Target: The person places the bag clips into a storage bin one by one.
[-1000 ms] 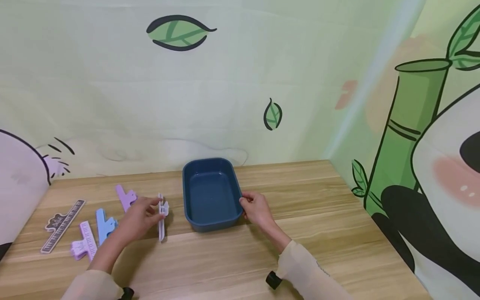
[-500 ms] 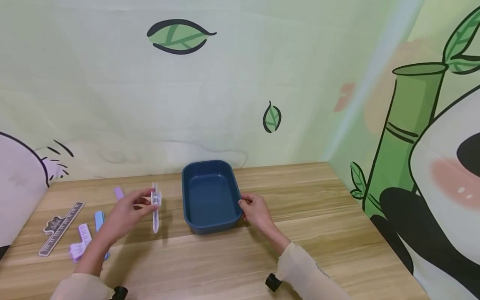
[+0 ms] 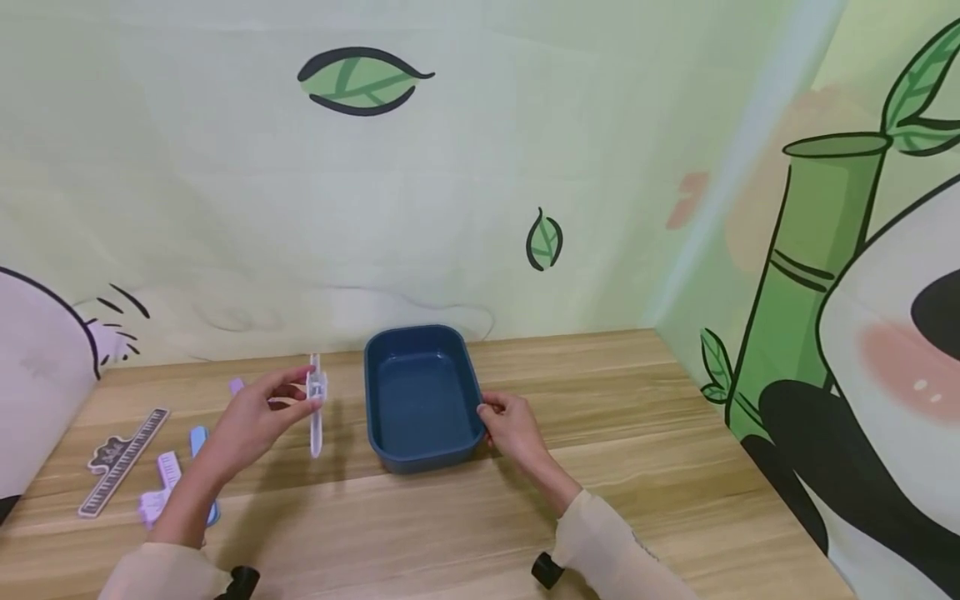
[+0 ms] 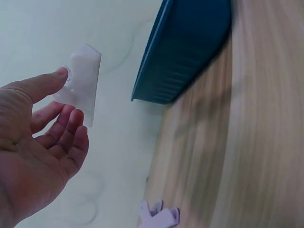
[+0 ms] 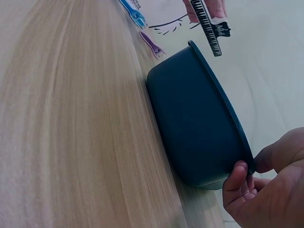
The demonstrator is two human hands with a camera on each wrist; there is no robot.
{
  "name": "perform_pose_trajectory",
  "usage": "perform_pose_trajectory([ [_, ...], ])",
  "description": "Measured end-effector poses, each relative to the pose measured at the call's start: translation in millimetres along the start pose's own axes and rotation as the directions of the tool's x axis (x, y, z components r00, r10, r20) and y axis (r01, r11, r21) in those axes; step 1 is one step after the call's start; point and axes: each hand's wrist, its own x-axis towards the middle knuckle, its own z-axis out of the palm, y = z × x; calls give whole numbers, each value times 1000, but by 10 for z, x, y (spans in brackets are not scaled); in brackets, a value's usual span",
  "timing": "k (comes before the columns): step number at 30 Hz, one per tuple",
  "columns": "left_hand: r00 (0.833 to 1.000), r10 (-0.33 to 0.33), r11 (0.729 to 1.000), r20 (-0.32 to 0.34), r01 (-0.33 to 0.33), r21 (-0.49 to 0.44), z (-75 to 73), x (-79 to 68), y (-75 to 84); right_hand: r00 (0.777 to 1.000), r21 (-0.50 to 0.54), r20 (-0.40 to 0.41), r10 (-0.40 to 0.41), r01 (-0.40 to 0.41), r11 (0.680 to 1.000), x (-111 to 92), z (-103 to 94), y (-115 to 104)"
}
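My left hand (image 3: 258, 425) pinches a plastic clip (image 3: 316, 429) between thumb and fingers, raised above the table left of the box. Its back is plain white in the left wrist view; its other face, with black piano-key markings, shows in the right wrist view. A dark blue rectangular box (image 3: 426, 463) with nothing inside stands on the table. My right hand (image 3: 517, 429) grips its right rim near the front corner, thumb on one side and fingers curled under the edge, as the right wrist view shows.
On the wooden table (image 3: 615, 417) at the left lie a black-and-white piano-key clip (image 3: 123, 467), a lilac clip (image 3: 153, 502) and a blue clip (image 3: 198, 442) partly behind my left arm. Another purple clip (image 3: 237, 385) is mostly hidden. A printed cloth backdrop (image 3: 465, 167) rises behind.
My left hand has lifted the white clip higher off the table, first shifting left, then slightly right. My right hand keeps its grip on the box, which stays in place.
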Motion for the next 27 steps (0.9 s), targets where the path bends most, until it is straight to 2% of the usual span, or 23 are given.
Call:
perform_pose_trajectory([
  [16, 1000, 26, 1000, -12, -26, 14, 19, 96, 174, 1000, 9, -2, -1, 1, 1000, -12, 0, -7],
  [27, 996, 93, 995, -3, -93, -31, 120, 210, 338, 1000, 15, -5, 2, -2, 1000, -15, -3, -5],
])
